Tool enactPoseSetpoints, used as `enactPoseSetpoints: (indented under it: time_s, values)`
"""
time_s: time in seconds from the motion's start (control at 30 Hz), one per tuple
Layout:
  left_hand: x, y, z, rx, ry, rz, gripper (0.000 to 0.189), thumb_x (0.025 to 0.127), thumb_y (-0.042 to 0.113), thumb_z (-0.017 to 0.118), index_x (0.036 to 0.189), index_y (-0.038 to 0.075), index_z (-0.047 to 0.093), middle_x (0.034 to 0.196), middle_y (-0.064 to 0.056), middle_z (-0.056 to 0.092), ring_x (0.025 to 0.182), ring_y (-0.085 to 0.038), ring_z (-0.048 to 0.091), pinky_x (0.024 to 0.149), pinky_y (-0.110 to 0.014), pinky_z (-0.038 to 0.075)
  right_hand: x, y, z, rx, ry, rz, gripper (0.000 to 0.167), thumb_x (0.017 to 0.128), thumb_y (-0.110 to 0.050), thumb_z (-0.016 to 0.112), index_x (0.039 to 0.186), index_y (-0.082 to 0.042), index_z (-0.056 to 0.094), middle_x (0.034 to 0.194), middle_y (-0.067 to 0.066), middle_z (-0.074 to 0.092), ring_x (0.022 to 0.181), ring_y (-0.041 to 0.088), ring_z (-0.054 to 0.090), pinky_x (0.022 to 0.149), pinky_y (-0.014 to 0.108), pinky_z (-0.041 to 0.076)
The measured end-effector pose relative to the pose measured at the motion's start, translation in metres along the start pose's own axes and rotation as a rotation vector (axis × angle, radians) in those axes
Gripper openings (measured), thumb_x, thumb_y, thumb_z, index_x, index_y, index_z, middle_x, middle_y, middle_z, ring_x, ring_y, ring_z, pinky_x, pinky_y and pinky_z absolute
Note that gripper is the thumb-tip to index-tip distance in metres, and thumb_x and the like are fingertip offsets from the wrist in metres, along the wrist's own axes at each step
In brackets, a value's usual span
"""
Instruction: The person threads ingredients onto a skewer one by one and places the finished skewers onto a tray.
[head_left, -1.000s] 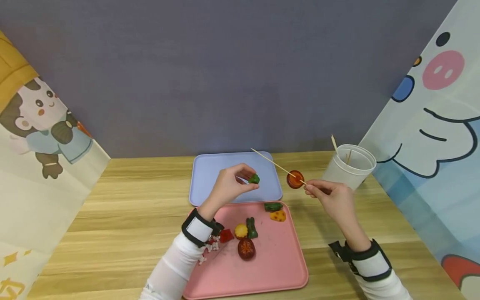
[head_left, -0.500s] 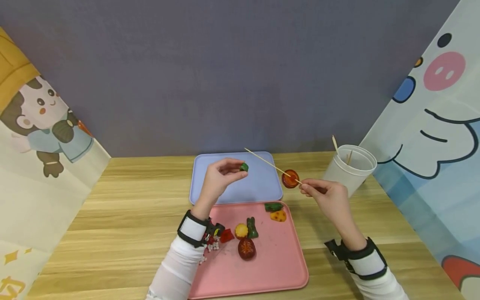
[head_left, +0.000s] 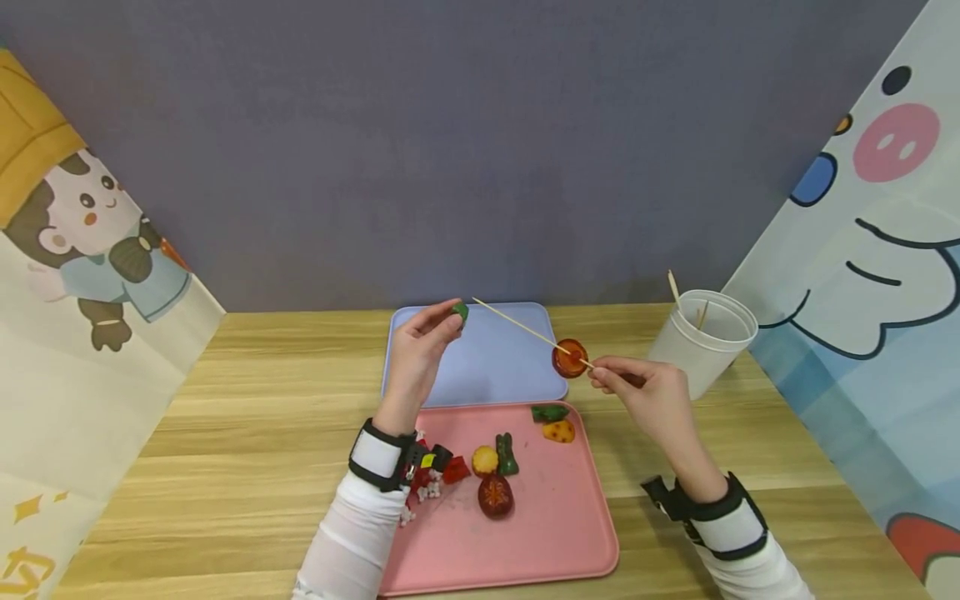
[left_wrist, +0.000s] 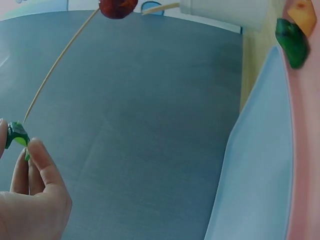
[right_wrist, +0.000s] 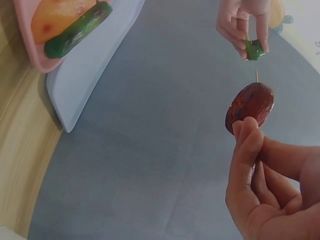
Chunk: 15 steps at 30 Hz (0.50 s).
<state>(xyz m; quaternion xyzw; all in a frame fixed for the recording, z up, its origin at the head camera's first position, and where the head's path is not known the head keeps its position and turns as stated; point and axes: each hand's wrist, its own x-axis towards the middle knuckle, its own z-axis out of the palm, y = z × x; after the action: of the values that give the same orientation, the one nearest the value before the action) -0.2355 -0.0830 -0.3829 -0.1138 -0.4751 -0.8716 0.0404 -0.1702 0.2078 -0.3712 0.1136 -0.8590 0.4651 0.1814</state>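
Over a wooden table point(head_left: 270, 400), the left hand point(head_left: 414, 357) pinches a green piece point(head_left: 461, 312); the right hand point(head_left: 657, 395) grips a skewer point(head_left: 517, 323) (reddish-brown disc point(head_left: 567, 365) threaded on).

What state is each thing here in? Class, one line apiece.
Left hand, pinching the green piece
Right hand, pinching the skewer
Green piece, off the skewer
Skewer, bare toward its tip
Brown piece, threaded on the skewer
White cup, holding sticks
Blue tray, lying flat
Pink tray, bearing loose pieces
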Motion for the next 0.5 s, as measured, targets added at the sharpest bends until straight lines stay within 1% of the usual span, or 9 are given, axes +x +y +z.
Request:
enactPoseSetpoints:
  time_s: [0.07, 0.2, 0.33, 0.4, 0.5]
  values:
    - [0.0, 0.0014, 0.0007, -0.034, 0.015, -0.008, 0.023, 0.09, -0.003, 0.059, 0.102, 0.013, 0.072, 0.094, 0.0, 0.067, 0.078, -0.01, 0.063, 0.079, -0.024, 0.053, -0.0005, -0.0007, 0.0009, 0.007, -0.008, 0.001, 0.015, 0.085, -0.009, 0.07, 0.094, 0.002, 0.073, 0.081, 0.016, 0.073, 0.066, 0.0, 0.067, 0.06, 0.02, 0.055]
    - [0.0003, 0.0042, 0.0022, -0.113, 0.055, -0.011, 0.027, 0.091, -0.007, 0.055, 0.095, 0.012, 0.073, 0.093, 0.0, 0.068, 0.077, -0.01, 0.062, 0.077, -0.022, 0.052, -0.002, -0.0027, 0.0024, 0.015, -0.025, 0.002, 0.014, 0.085, -0.007, 0.069, 0.094, 0.003, 0.073, 0.081, 0.016, 0.073, 0.066, 0.004, 0.068, 0.06, 0.021, 0.056]
    - [0.0014, 0.0063, 0.002, -0.181, 0.088, -0.017, 0.026, 0.091, -0.008, 0.054, 0.09, 0.012, 0.072, 0.093, -0.001, 0.067, 0.076, -0.01, 0.062, 0.074, -0.021, 0.052, -0.0039, -0.0043, 0.0027, 0.004, -0.031, 0.004, 0.014, 0.084, -0.008, 0.07, 0.094, 0.001, 0.073, 0.081, 0.014, 0.073, 0.067, 0.008, 0.069, 0.061, 0.02, 0.055]
    - [0.0016, 0.0069, 0.0015, -0.193, 0.094, -0.023, 0.025, 0.09, -0.007, 0.055, 0.089, 0.012, 0.071, 0.093, -0.002, 0.067, 0.077, -0.01, 0.061, 0.074, -0.021, 0.052, -0.005, -0.0052, 0.0028, 0.001, -0.032, 0.0, 0.014, 0.084, -0.008, 0.07, 0.094, 0.001, 0.073, 0.08, 0.013, 0.073, 0.067, 0.008, 0.069, 0.061, 0.018, 0.055]
    - [0.0022, 0.0068, 0.0005, -0.2, 0.099, -0.029, 0.022, 0.09, -0.005, 0.057, 0.089, 0.012, 0.071, 0.094, -0.002, 0.066, 0.078, -0.01, 0.061, 0.074, -0.021, 0.051, -0.006, -0.0062, 0.003, 0.004, -0.034, -0.006, 0.013, 0.084, -0.008, 0.071, 0.093, 0.0, 0.074, 0.08, 0.012, 0.073, 0.066, 0.002, 0.068, 0.06, 0.017, 0.054]
